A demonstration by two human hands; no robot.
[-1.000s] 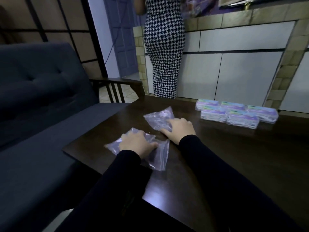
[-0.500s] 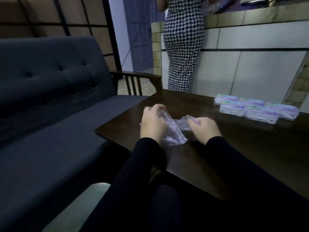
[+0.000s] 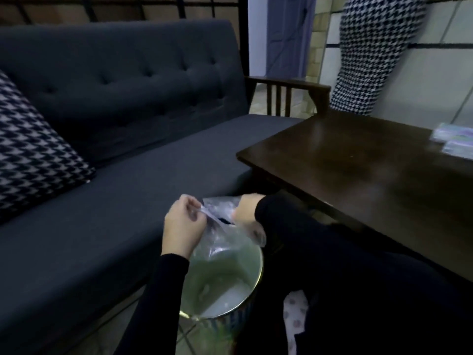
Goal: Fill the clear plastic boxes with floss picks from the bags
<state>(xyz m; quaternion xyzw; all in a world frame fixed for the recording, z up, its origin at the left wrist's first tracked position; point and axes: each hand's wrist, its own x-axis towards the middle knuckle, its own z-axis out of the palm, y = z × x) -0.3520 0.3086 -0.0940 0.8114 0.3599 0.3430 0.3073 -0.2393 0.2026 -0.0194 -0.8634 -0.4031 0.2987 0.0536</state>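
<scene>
Head view: my left hand (image 3: 183, 228) and right hand (image 3: 244, 208) pinch a bag (image 3: 225, 226) above the bin (image 3: 252, 290); it could slip in whole.

navy sofa (image 3: 128, 103), houndstooth cushion (image 3: 30, 149), dark-brown table (image 3: 371, 175)

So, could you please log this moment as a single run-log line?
left hand: pinches plastic bag | right hand: grips same bag | bag: held over round bin | filled boxes: on table
</scene>
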